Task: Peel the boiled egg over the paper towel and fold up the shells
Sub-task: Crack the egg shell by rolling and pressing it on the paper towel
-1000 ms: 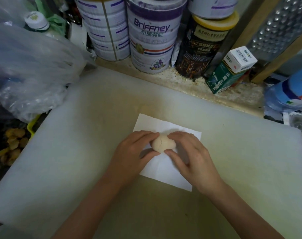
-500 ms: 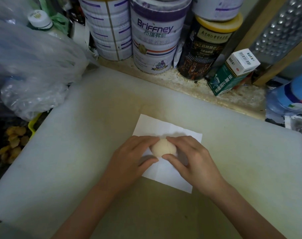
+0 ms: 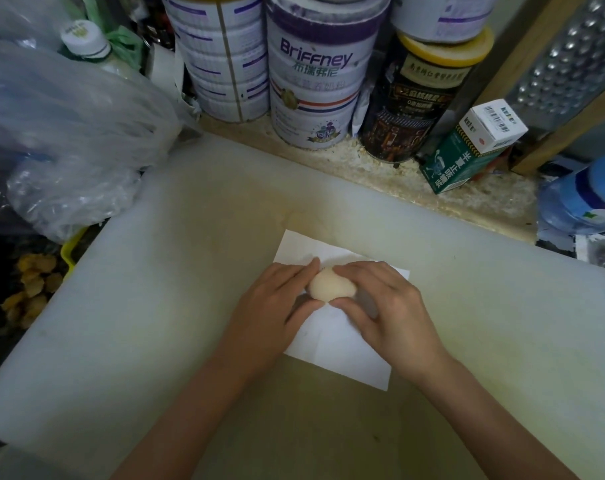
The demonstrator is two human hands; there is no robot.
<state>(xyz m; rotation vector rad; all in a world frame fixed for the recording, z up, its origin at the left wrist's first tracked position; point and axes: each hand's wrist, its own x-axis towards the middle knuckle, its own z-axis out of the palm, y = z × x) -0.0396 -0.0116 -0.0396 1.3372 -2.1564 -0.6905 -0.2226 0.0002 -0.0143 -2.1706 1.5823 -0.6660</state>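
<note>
A pale, beige boiled egg (image 3: pixel 331 287) is held just above a white paper towel (image 3: pixel 339 355) that lies flat on a white cutting board (image 3: pixel 155 323). My left hand (image 3: pixel 273 306) grips the egg's left end with thumb below and fingers on top. My right hand (image 3: pixel 387 313) holds its right side, forefinger over the top and thumb at the near edge. The egg's shell looks whole from here; its underside and right end are hidden by my fingers. No loose shell shows on the towel.
Tall milk-powder tins (image 3: pixel 315 74) and a dark jar (image 3: pixel 418 95) line the back edge. A green-and-white carton (image 3: pixel 470 150) leans at the back right, a metal grater (image 3: pixel 567 60) behind it. A clear plastic bag (image 3: pixel 69 140) bulges over the board's left corner.
The egg has been turned in my fingers: the crack line seen on top a second ago no longer shows. Both hands have stayed over the towel.
</note>
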